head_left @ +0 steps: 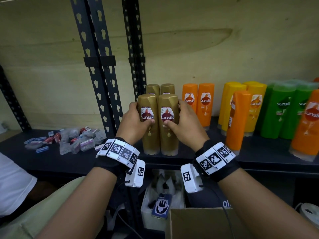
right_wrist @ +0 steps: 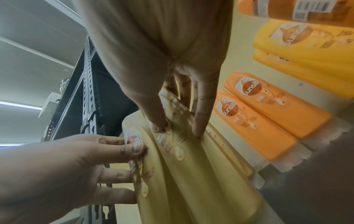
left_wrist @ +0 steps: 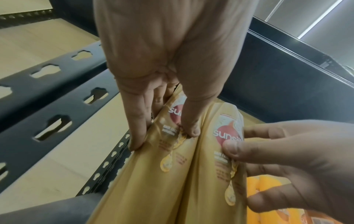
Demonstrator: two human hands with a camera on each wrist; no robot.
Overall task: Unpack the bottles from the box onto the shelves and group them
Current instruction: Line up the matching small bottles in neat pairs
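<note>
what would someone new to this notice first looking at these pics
First, the two gold bottles standing side by side at the front of the black shelf, the left hand gripping one and the right hand the other, thumbs on the labels. To their right stands a bright row: orange bottles, yellow bottles, then green bottles. Further left lies a scatter of small packets.

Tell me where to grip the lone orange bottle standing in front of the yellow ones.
Grip the orange bottle at mid-body, from the front, thumb and fingers across its two narrow sides. It stands upright, cap down, tall and flattish. Yellow bottles crowd behind it, so the front is probably the clearest approach.
</note>
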